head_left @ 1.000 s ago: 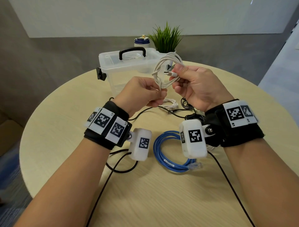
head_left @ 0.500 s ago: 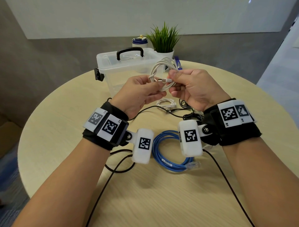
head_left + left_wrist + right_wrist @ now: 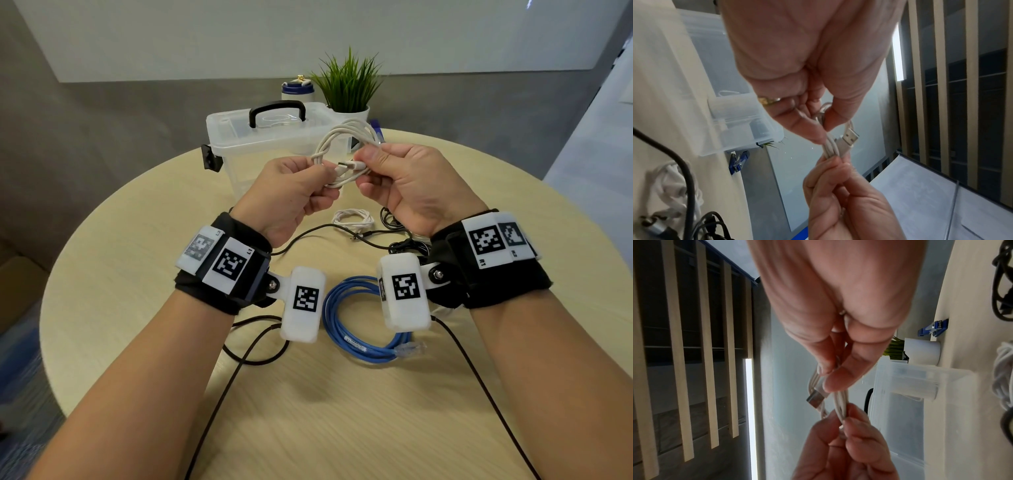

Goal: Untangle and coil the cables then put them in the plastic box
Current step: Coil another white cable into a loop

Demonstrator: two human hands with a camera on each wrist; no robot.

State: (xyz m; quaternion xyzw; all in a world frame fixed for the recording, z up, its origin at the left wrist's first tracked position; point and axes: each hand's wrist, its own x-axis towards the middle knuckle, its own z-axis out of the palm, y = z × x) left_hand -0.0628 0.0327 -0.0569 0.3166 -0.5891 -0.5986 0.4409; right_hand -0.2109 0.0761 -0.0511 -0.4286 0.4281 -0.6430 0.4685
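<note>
round wooden table (image 3: 144,342) | grey wall (image 3: 102,113) | slatted ceiling (image 3: 941,65)

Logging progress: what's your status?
Left hand and right hand both grip white cable, coiled. Plastic box lid on.

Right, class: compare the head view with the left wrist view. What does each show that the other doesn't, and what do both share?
Head view only: the blue cable coiled on the table, the box's black handle, the wrist bands.

Left wrist view only: a gold ring on the left hand, wooden slats behind.

Both: the two hands, right hand included, holding the white cable with its USB plug free, and the box.
</note>
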